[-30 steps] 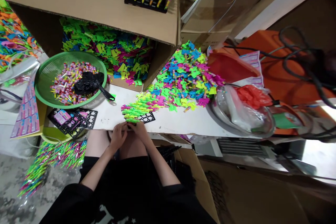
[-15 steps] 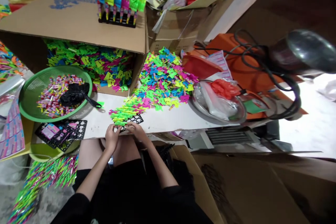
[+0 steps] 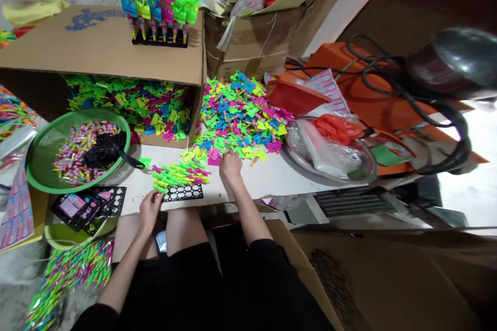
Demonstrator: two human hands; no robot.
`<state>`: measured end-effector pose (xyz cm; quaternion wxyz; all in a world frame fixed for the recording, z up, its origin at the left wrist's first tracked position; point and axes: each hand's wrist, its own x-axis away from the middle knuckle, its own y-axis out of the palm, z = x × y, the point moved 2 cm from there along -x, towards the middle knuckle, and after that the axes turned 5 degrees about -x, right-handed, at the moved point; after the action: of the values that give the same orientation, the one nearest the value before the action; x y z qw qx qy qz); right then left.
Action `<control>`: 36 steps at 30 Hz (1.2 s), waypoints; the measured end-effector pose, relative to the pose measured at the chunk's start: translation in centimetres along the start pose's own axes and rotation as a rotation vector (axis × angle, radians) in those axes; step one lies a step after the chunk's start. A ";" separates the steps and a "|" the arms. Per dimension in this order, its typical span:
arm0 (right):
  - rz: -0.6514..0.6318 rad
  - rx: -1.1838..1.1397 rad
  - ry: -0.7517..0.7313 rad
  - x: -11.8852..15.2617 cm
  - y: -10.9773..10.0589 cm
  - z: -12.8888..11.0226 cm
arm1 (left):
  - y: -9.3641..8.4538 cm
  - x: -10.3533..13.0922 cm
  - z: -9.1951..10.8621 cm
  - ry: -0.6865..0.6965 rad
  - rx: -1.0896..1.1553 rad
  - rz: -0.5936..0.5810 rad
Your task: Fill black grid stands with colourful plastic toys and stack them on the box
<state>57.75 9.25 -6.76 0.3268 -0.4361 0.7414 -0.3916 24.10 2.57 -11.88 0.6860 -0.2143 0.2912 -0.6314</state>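
Note:
My left hand [image 3: 150,211] is at the front left corner of a black grid rack [image 3: 184,193], thumb and fingertips pinched on its edge. Rows of small bright plastic toys on stems [image 3: 176,173] stand in the rack's back part, leaning together; its front holes show bare. My right hand [image 3: 231,166] is at the front edge of a heap of loose toys [image 3: 243,108] in green, blue, pink and yellow. Its fingers are curled down beside a pink toy [image 3: 214,156], and their tips are hidden.
A green basket [image 3: 34,178] holds tiny wrapped pieces and a black bag [image 3: 104,150]. Behind stands an open carton [image 3: 97,57] full of toys, a filled rack [image 3: 160,41] on top. Black racks [image 3: 91,212] lie at left, a metal bowl [image 3: 367,173] with plastic bags at right.
My right hand has left the rack and moved right and away from me to the heap. My left hand has shifted slightly left at the rack. The camera view has shifted a little.

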 end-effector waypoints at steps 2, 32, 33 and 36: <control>-0.051 0.046 0.014 0.2 0.0 0.3 | -0.2 0.3 -0.1 0.000 0.011 -0.008; -0.473 -1.064 0.015 15.4 8.6 -8.2 | 1.5 1.0 -1.8 0.042 0.002 0.027; -0.473 -1.041 0.023 15.3 8.8 -8.3 | 1.5 1.0 -1.9 0.038 0.013 0.025; -0.491 -0.953 0.056 15.1 9.4 -8.6 | 1.2 1.1 -2.2 0.014 0.061 0.000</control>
<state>40.84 1.13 -12.95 -0.0285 -0.6861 0.7217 -0.0878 23.54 1.77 -14.44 0.6903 -0.1888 0.2764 -0.6414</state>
